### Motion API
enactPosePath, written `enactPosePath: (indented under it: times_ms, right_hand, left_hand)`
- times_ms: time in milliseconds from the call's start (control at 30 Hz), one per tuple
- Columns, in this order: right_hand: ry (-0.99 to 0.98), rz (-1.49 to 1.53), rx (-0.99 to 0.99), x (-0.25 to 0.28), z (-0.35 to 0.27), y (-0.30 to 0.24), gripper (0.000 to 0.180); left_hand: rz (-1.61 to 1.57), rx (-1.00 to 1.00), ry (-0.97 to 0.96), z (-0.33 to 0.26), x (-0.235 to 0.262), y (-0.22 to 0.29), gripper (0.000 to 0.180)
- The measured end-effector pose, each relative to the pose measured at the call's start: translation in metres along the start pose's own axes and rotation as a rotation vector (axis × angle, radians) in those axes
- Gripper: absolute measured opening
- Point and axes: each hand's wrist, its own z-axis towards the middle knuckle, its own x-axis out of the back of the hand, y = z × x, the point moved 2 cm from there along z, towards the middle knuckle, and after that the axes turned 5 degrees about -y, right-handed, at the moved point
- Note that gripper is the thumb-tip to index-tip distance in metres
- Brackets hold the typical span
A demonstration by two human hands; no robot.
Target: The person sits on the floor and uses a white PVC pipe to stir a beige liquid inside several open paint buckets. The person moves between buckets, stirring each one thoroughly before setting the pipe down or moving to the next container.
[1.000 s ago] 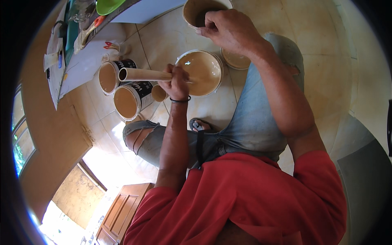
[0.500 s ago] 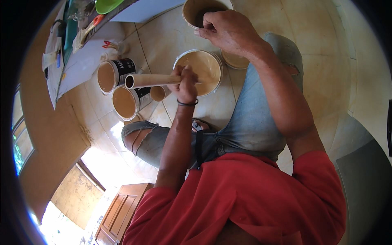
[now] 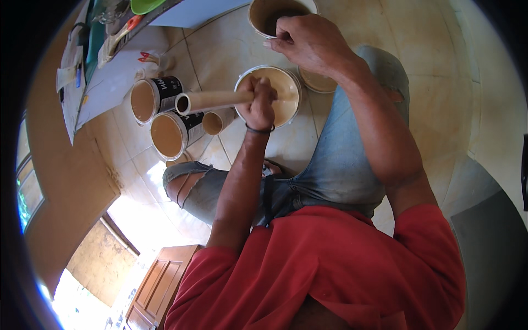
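Note:
My left hand [image 3: 258, 103] is closed around a pale hollow pipe [image 3: 212, 100], whose open end points left. The pipe leans over a white bucket [image 3: 300, 103] of tan paint [image 3: 287, 91]; its lower end is hidden behind my hand. My right hand [image 3: 314, 43] is curled at the near rim of another bucket [image 3: 251, 21], which looks dark inside. Its fingers seem to grip that rim, with the thumb outside. Partly behind my knee sits a round container [image 3: 319, 82] with a tan top.
Two tan-filled paint pails with black labels, one nearer [image 3: 166, 136] and one farther [image 3: 144, 102], stand at left beside a smaller tan cup [image 3: 213, 123]. Brushes with red handles [image 3: 147, 57] rest behind them. A shelf edge holds a wide paintbrush [image 3: 118, 39] and a green bowl [image 3: 144, 5].
My left hand and the pipe have shifted slightly right, over the middle of the paint bucket. My right hand keeps its place at the far bucket's rim.

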Motion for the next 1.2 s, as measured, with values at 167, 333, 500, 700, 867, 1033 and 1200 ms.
enactPosePath:
  times_ms: [167, 333, 500, 700, 867, 1033, 1200]
  right_hand:
    - [-0.01, 0.046, -0.045, 0.004, 0.004, 0.003, 0.036]
    - [0.088, 0.056, 0.091, -0.007, 0.01, 0.009, 0.037]
    - [-0.004, 0.138, 0.082, -0.001, 0.016, -0.001, 0.041]
    - [-0.194, 0.573, 0.156, -0.008, 0.028, -0.032, 0.055]
    - [-0.316, 0.455, 0.43, -0.014, 0.028, -0.063, 0.058]
    - [-0.477, 0.3, 0.67, -0.04, 0.054, -0.049, 0.044]
    - [-0.744, 0.489, 0.498, -0.064, 0.035, -0.031, 0.018]
  left_hand:
    - [0.103, -0.147, -0.002, 0.0, 0.042, 0.0, 0.028]
    - [0.014, -0.083, 0.144, 0.04, 0.036, 0.002, 0.03]
    - [-0.009, -0.027, 0.079, 0.011, 0.007, -0.005, 0.029]
    - [0.055, -0.029, 0.258, -0.01, 0.035, 0.0, 0.03]
    - [0.472, -0.126, 0.198, 0.004, 0.061, -0.015, 0.021]
    - [0.332, -0.128, -0.206, 0.011, 0.067, -0.015, 0.03]
    - [0.783, -0.415, -0.685, 0.031, 0.075, 0.022, 0.056]
